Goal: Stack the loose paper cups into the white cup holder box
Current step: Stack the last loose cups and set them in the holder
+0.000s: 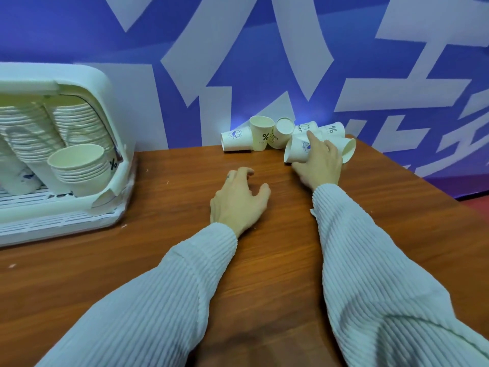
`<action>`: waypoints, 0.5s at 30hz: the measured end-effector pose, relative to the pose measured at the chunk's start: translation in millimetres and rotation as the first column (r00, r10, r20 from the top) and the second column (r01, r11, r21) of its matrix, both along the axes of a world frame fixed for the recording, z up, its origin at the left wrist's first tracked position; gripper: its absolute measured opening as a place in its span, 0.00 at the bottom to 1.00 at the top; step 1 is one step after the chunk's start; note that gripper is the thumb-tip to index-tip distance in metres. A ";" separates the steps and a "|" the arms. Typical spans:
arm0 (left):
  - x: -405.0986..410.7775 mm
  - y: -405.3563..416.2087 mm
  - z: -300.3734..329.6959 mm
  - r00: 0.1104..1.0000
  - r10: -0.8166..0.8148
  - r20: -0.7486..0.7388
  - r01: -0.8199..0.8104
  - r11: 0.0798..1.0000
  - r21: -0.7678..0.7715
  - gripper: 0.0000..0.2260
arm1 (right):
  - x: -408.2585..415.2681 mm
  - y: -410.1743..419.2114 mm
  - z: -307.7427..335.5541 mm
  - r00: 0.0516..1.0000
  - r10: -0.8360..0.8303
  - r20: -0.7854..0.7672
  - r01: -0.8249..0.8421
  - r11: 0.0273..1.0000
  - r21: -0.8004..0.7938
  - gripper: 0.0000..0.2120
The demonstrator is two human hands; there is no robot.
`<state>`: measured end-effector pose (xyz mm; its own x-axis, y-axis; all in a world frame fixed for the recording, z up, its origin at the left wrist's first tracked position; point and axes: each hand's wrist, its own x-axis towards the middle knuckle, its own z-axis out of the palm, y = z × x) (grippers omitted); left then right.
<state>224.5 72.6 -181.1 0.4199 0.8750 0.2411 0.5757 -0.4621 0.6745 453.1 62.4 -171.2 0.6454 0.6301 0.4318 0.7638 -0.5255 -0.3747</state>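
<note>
Now we are gripping a tipped paper cup [297,151] with our right hand [318,165]; left hand [238,200] resting open; next, carrying it to the cup holder box [87,75] at left.

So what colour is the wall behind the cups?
Blue-purple wall with big pale shapes painted across it; head view.

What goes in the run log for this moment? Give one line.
right hand: grips lying paper cup in loose pile | left hand: open, on table | cup holder box: holds stacks

Blue-and-white wall [238,35], wooden table [132,260], perhaps red floor [479,205]
</note>
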 end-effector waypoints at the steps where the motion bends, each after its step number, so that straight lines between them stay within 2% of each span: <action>1: -0.2 -0.5 0.2 1.000 -0.002 0.002 0.002 1.000 0.001 0.24 | -0.3 0.7 -1.9 1.000 -0.002 0.011 0.003 0.999 -0.045 0.44; 3: -0.2 -1.2 1.0 1.000 -0.009 0.004 0.009 1.000 0.000 0.24 | 0.8 -0.7 -5.1 0.997 -0.025 0.078 0.032 0.996 -0.087 0.43; 6: -0.5 -3.6 2.3 1.000 -0.019 0.008 0.019 1.000 0.004 0.23 | 0.3 -4.7 -5.9 0.992 0.019 0.121 -0.010 0.998 -0.070 0.34; 9: -2.7 -4.7 4.2 0.999 -0.015 0.044 0.016 1.000 -0.014 0.23 | -6.8 -11.8 -2.3 0.994 0.094 0.051 -0.095 0.995 0.010 0.29; 10: -3.3 -5.2 5.1 0.998 -0.013 0.060 0.015 1.000 -0.025 0.25 | -12.1 -15.5 0.3 0.989 0.145 -0.038 -0.142 0.987 0.072 0.29; 11: -3.6 -5.7 5.2 0.997 -0.016 0.073 0.018 0.999 -0.036 0.30 | -20.0 -19.7 3.7 0.954 0.235 -0.186 -0.204 0.964 0.169 0.31; 13: -4.8 -7.6 5.1 0.993 -0.051 0.104 0.057 0.997 -0.052 0.42 | -41.6 -23.4 9.2 0.756 0.475 -0.450 -0.319 0.868 0.380 0.30; 15: -6.1 -8.7 5.2 0.981 -0.072 0.179 0.088 0.992 -0.086 0.53 | -64.1 -20.8 7.0 0.618 0.623 -0.479 -0.443 0.780 0.443 0.23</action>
<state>218.4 63.9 -175.9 0.4478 0.8625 0.2360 0.4089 -0.4322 0.8038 389.0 41.6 -164.1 0.4004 0.8667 0.2976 0.4618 0.0896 -0.8824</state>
